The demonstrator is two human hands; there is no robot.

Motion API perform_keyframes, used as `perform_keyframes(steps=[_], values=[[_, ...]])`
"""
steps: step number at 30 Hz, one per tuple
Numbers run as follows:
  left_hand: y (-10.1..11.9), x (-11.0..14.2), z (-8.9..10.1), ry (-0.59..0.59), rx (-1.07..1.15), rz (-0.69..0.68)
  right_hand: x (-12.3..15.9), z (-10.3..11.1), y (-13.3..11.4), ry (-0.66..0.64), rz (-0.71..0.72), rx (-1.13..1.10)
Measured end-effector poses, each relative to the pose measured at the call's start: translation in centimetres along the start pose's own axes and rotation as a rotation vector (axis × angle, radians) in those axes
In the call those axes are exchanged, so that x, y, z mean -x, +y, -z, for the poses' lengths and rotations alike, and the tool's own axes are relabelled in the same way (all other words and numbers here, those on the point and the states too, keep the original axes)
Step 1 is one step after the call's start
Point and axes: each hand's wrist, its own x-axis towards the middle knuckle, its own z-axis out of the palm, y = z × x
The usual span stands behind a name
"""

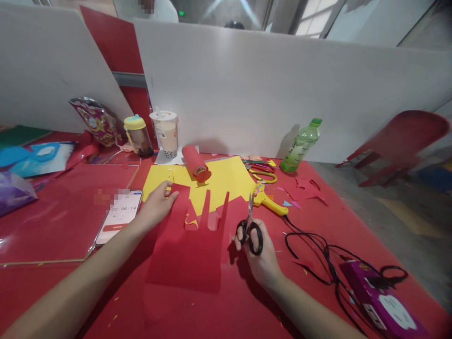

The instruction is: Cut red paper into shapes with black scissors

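My left hand (159,203) pinches the upper left corner of a sheet of red paper (187,256). Long slots are cut into the sheet's far edge, leaving narrow pointed strips standing between them. To the right of the sheet, my right hand (259,252) holds black-handled scissors (250,228), blades pointing up and away and nearly closed, apart from the paper. Yellow paper (226,181) lies behind the red sheet. On it rests a red paper tube (195,163) with a round red flap at its near end.
A yellow glue gun (268,200) lies right, its black cord running toward a purple box (381,301). Yellow-handled scissors (263,176), a green bottle (302,145), a milk tea cup (166,134) and a yellow-lidded bottle (139,136) stand or lie behind. A phone (119,216) lies left.
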Motion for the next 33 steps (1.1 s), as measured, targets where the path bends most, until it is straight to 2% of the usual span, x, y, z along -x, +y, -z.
perform_keyframes(steps=[3,7,12,17,18,19,21,23,24,27,30,31,33], values=[[-1.0,-0.6,0.1,0.081,0.027,-0.045,-0.4,0.2,-0.4,0.059,0.064,-0.003],[-1.9,-1.3,0.5,0.142,-0.116,-0.111,-0.7,0.5,0.1,0.074,0.072,0.103],[-1.8,-1.4,0.0,0.106,-0.244,-0.096,-0.7,1.0,1.0,0.036,0.098,0.305],[0.0,0.3,-0.3,-0.016,-0.33,-0.16,-0.9,1.8,1.5,0.05,0.199,0.636],[0.6,1.0,0.0,-0.094,-0.341,-0.195,-1.0,1.9,1.6,0.058,0.225,0.716],[1.3,1.9,0.4,-0.272,-0.384,-0.266,-1.2,2.0,1.6,0.065,0.251,0.795],[2.8,4.1,1.2,-0.482,-0.38,-0.339,-1.5,2.2,1.6,0.082,0.304,0.948],[4.4,6.7,1.9,-0.782,-0.412,-0.469,-1.7,2.4,1.5,0.089,0.362,1.09],[5.1,8.0,2.1,-0.896,-0.459,-0.517,-1.8,2.4,1.4,0.085,0.389,1.159],[6.3,11.5,1.9,-1.068,-0.623,-0.637,-1.8,2.6,1.2,0.063,0.452,1.342],[5.6,13.8,1.1,-1.1,-0.702,-0.679,-1.8,2.5,1.1,0.069,0.5,1.475],[5.0,14.3,0.9,-1.161,-0.679,-0.641,-1.8,2.4,1.1,0.067,0.519,1.507],[3.4,15.2,0.7,-1.223,-0.582,-0.474,-1.6,2.1,1.0,0.031,0.564,1.548]])
